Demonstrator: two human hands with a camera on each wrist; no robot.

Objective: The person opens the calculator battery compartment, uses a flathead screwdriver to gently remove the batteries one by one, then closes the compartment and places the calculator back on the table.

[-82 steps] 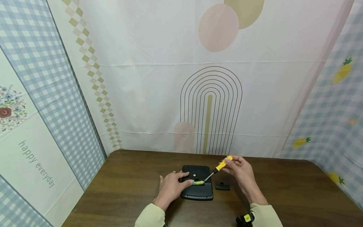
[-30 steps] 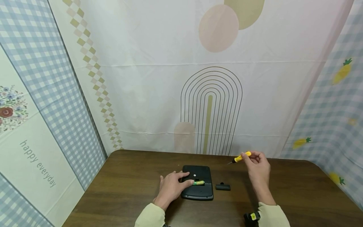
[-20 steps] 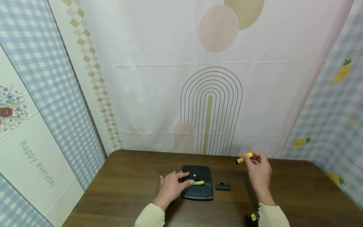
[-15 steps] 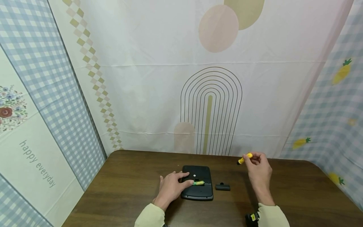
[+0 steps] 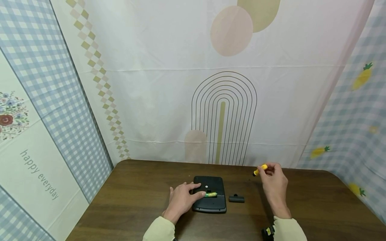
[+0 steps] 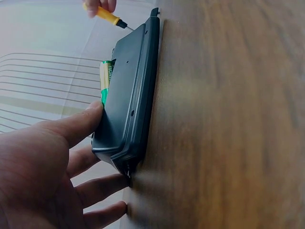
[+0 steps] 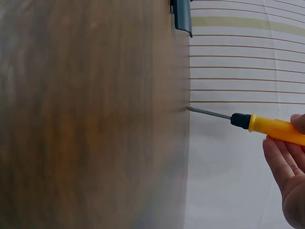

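A black, flat, calculator-like device [image 5: 210,205] lies on the table, its back with a battery slot facing up. A green-and-gold battery [image 5: 212,194] sits raised at the slot. My left hand [image 5: 181,201] rests on the device's left side, the thumb at the battery's left end and the index finger on the back. In the left wrist view other fingers meet the device's edge and the table. My right hand [image 5: 275,187] pinches a yellow screwdriver [image 5: 261,169], right of the device. Its shaft [image 7: 209,113] points down, and the tip appears to meet the table.
The small black battery cover [image 5: 236,199] lies just right of the device. Behind the brown wooden table [image 5: 135,201] hangs a patterned white cloth [image 5: 156,100]. Checked cloths hang at both sides.
Earlier the screwdriver's tip was at the battery's right end. My right hand has since carried it right, away from the device, and tilted it tip-down. The left hand has stayed put.
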